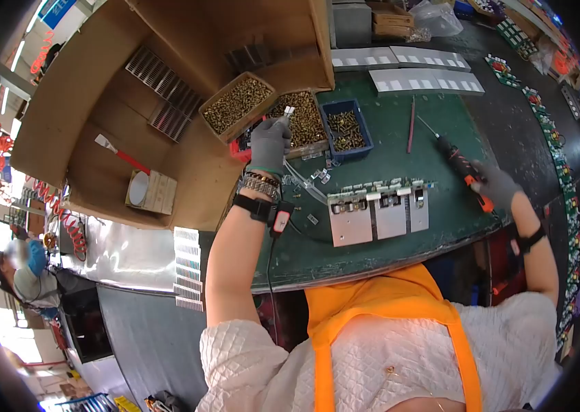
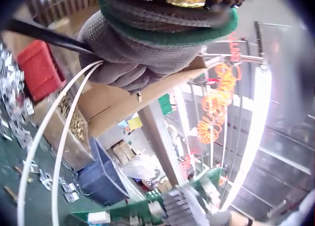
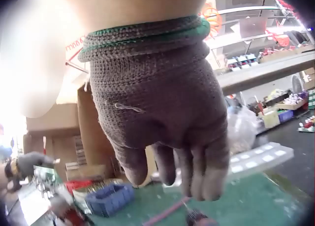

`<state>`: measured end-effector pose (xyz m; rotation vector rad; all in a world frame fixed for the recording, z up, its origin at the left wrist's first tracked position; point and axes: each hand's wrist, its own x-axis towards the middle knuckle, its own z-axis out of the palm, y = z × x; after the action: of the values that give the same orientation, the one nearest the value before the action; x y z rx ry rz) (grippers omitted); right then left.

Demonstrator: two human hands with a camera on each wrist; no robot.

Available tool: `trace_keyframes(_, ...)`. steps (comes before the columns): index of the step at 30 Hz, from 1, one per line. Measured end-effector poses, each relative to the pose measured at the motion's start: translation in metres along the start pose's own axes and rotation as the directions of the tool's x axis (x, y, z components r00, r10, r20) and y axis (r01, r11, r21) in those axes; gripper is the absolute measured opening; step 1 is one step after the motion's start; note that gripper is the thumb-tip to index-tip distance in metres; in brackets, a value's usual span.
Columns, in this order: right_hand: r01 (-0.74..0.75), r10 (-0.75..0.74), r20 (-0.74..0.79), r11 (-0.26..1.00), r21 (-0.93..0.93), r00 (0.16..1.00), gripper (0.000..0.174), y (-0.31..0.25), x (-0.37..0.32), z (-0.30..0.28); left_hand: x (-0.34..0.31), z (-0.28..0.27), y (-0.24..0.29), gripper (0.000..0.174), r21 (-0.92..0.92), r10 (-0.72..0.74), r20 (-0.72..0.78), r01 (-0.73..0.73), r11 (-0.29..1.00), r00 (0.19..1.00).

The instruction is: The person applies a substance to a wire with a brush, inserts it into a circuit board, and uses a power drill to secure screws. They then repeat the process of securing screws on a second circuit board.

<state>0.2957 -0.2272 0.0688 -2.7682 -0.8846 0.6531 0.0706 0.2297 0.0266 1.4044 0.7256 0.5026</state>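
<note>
Here's your left hand [image 1: 271, 147], gloved in grey, fingers curled tight round the white leads [image 2: 59, 149], with pale end pieces [image 1: 289, 110] poking out past the knuckles. That's a narrow grip, no gap to see. Over to your right hand [image 1: 499, 185]: fingers loose and extended, right at the handle of the power screwdriver [image 1: 460, 163]; whether they touch it, you can't tell from here.

Now the views trade secrets! Your left wrist camera picks out two white strands running down from the fist, and gives a good look at the red bin [image 2: 42, 68], which your glove largely covers in the head view. Your right wrist camera shows those fingers hanging apart at the tips, the driver's tip end just below; only the head view gives you the whole tool, lying on the green worktop [image 1: 389, 154].

Count them up: one screwdriver, one pinkish stick [image 1: 411, 125] to its left, two cardboard trays [image 1: 310, 149] of brass-coloured pieces, one blue bin [image 1: 352, 155] of screws beside them. Nearest you, one circuit board [image 1: 386, 189] carries three pale metal plates [image 1: 352, 229]. Loose metal clips [image 1: 321, 176] lie between board and trays, too jumbled to number.
</note>
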Motion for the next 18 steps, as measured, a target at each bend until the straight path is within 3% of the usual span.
trace_keyframes(1, 0.014, -0.014, 0.005, 1.000, 0.007, 1.000, 0.058, 0.003, -0.007, 0.004, 0.006, 0.007, -0.002, 0.022, 0.006, 0.002, -0.027, -0.002, 1.000, 1.000)
trace_keyframes(3, 0.001, 0.011, -0.060, 0.981, 0.194, 0.998, 0.052, 0.006, -0.018, 0.005, 0.020, 0.008, -0.008, 0.021, 0.021, 0.004, -0.065, -0.003, 1.000, 0.998)
trace_keyframes(4, 0.009, 0.002, -0.053, 0.979, 0.203, 0.999, 0.052, 0.016, -0.015, 0.011, 0.028, -0.001, -0.010, 0.019, 0.499, 0.390, -0.056, -0.312, 0.808, 0.919)
trace_keyframes(5, 0.076, -0.056, -0.114, 0.980, 0.183, 0.992, 0.051, 0.030, -0.010, 0.018, 0.034, -0.012, -0.011, 0.019, 0.825, 0.669, 0.143, -0.461, 0.326, 0.729)
trace_keyframes(6, 0.141, -0.114, -0.171, 0.977, 0.158, 0.979, 0.051, 0.039, -0.004, 0.023, 0.025, -0.012, 0.018, 0.020, 0.904, 0.541, 0.121, -0.317, 0.286, 0.832)
trace_keyframes(7, 0.149, -0.122, -0.160, 0.975, 0.165, 0.980, 0.051, 0.037, 0.002, 0.026, 0.027, -0.018, 0.031, 0.020, 0.910, 0.533, 0.116, -0.305, 0.281, 0.838)
trace_keyframes(8, 0.317, -0.370, -0.208, 0.915, -0.249, 0.906, 0.050, 0.028, 0.009, 0.027, 0.038, -0.025, 0.045, 0.021, 0.956, 0.529, 0.066, -0.205, 0.208, 0.846)
trace_keyframes(9, 0.395, -0.602, -0.155, 0.675, -0.623, 0.783, 0.050, 0.021, 0.017, 0.026, 0.048, -0.033, 0.057, 0.023, 0.986, 0.533, 0.015, -0.102, 0.134, 0.846)
trace_keyframes(10, 0.405, -0.611, -0.158, 0.673, -0.619, 0.776, 0.050, 0.017, 0.025, 0.026, 0.061, -0.049, 0.058, 0.023, 0.988, 0.537, 0.010, -0.092, 0.126, 0.843)
trace_keyframes(12, 0.664, -0.868, -0.046, 0.411, -0.625, 0.494, 0.040, 0.011, 0.041, 0.023, 0.082, -0.071, 0.054, 0.027, 0.997, 0.264, 0.071, -0.073, -0.003, 0.962)
trace_keyframes(13, 0.662, -0.872, -0.054, 0.408, -0.629, 0.486, 0.040, 0.011, 0.048, 0.023, 0.086, -0.073, 0.054, 0.027, 0.998, 0.275, 0.068, -0.069, -0.008, 0.959)
trace_keyframes(15, 0.741, -0.881, 0.060, 0.356, -0.570, 0.470, 0.028, 0.010, 0.055, 0.025, 0.092, -0.074, 0.060, 0.028, 0.989, 0.112, 0.046, -0.061, 0.132, 0.993)
trace_keyframes(16, 0.729, -0.887, 0.058, 0.338, -0.595, 0.459, 0.022, 0.009, 0.052, 0.024, 0.092, -0.070, 0.060, 0.023, 0.988, 0.104, -0.014, -0.003, 0.156, 0.995)
trace_keyframes(18, 0.741, -0.899, -0.017, 0.371, -0.559, 0.437, 0.022, 0.012, 0.044, 0.024, 0.091, -0.066, 0.062, 0.022, 0.993, 0.127, -0.027, 0.012, 0.119, 0.992)
